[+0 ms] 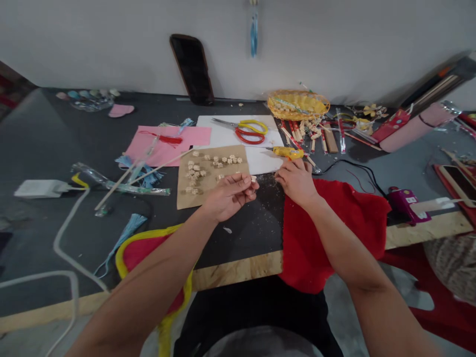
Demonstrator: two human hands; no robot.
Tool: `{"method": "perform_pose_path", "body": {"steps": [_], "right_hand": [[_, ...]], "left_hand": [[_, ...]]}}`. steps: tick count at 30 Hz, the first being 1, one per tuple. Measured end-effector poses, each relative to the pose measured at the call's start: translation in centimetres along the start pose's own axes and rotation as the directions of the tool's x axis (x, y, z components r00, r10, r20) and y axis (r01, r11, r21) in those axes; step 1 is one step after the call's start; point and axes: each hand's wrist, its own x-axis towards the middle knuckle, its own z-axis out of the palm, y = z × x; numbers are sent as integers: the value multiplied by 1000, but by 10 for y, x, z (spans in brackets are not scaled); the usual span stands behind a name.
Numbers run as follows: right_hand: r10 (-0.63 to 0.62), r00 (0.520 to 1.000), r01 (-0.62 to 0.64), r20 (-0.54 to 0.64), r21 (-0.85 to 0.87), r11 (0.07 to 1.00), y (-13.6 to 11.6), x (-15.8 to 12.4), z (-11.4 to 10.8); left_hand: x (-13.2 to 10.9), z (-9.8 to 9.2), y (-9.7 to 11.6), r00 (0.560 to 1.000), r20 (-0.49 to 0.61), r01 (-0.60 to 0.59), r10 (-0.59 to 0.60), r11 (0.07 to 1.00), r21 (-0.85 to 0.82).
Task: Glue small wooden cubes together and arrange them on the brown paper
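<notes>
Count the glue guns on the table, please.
2. A yellow glue gun lies by the white paper beyond the right hand; a purple glue gun sits right of the red cloth. Clutter may hide more.

— What are we holding in our left hand [228,196]?
— A small pale piece [253,179], pinched at the fingertips. It sits just off the corner of the brown card [184,198], where more pale pieces [196,172] lie scattered.
— And our right hand [296,181]?
— Knuckles up at the edge of the red cloth [334,223]. Its fingers are just beside the yellow glue gun [288,152], and we cannot tell whether they touch it.
— What do we see behind that?
— White paper [223,140] bearing yellow-handled scissors [255,127] and red-handled scissors [248,138]. A woven basket [297,104] is to its right and pink paper [193,135] to its left.
</notes>
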Motion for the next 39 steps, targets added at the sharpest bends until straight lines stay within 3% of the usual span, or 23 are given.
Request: {"method": "perform_pose_path", "body": {"steps": [2, 5, 8, 11, 20, 25, 39], "right_hand": [[3, 1000, -2, -15, 28, 1000, -2, 1, 0], [23, 991, 3, -130, 196, 981, -12, 2, -7], [44, 964, 66, -261, 397, 915, -29, 0, -16], [30, 951, 130, -309, 485, 865, -44, -4, -21], [21, 942, 160, -336, 501, 851, -48, -6, -18], [22, 910, 218, -414, 524, 823, -47, -6, -15], [-42, 918, 260, -395, 518, 815, -46, -6, -20]], "left_hand": [[0, 0, 0, 1000, 5, -3, 3, 1000, 13], [0, 0, -1, 1000, 8, 2, -3, 999, 41], [1, -1, -2, 1000, 24, 13, -15, 997, 81], [1, -2, -3, 998, 53, 14, -19, 995, 95], [3, -3, -4, 997, 76, 13, -21, 995, 102], [3, -4, -5, 997, 74, 12, -22, 992, 127], [3, -6, -5, 996, 84, 6, -21, 984, 175]]}}
